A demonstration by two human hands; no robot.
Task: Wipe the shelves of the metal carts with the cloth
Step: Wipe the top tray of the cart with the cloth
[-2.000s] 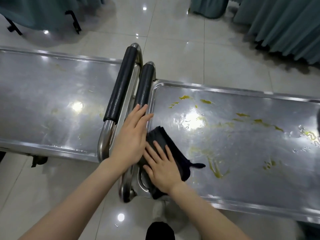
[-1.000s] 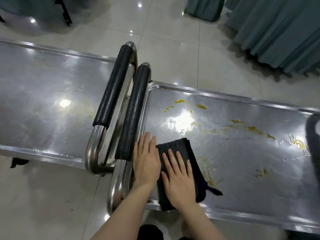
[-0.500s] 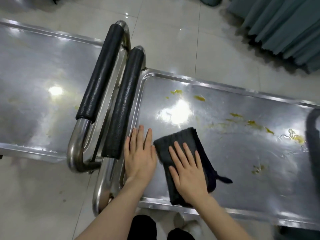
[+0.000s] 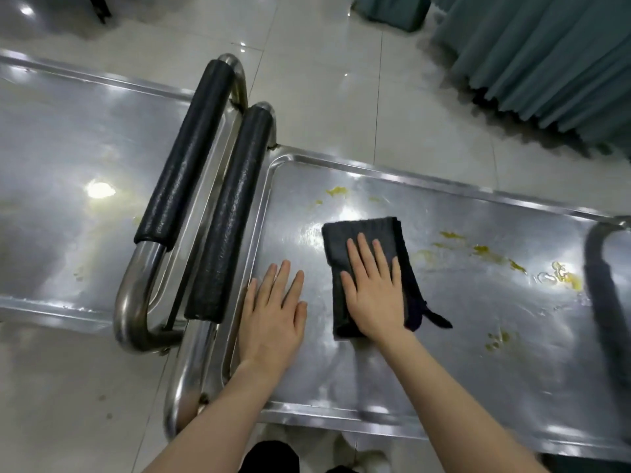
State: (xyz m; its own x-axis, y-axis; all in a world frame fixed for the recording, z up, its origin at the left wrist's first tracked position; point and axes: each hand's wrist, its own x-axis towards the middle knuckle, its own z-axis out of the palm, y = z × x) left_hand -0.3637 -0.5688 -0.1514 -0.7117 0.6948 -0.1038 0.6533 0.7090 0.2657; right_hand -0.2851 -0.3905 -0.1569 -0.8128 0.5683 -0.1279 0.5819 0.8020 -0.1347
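A folded dark cloth (image 4: 362,233) lies flat on the top shelf of the right metal cart (image 4: 444,336). My right hand (image 4: 374,288) presses flat on the cloth, fingers spread and pointing away from me. My left hand (image 4: 273,312) rests palm down on the bare shelf near its left rim, touching no cloth. Yellow smears (image 4: 485,250) streak the shelf to the right of the cloth, and a few small spots (image 4: 336,191) sit beyond it. A second metal cart (image 4: 68,186) stands to the left with faint marks on its shelf.
Two black padded handles (image 4: 232,213) on steel tubes stand side by side between the carts. A dark curved handle (image 4: 604,302) rises at the right edge. Teal curtains (image 4: 546,52) hang at the back right above the glossy tiled floor (image 4: 341,80).
My right hand has pushed the cloth away from me and to the right across the shelf. My left hand has come off the handle and the shelf's left edge onto the shelf surface.
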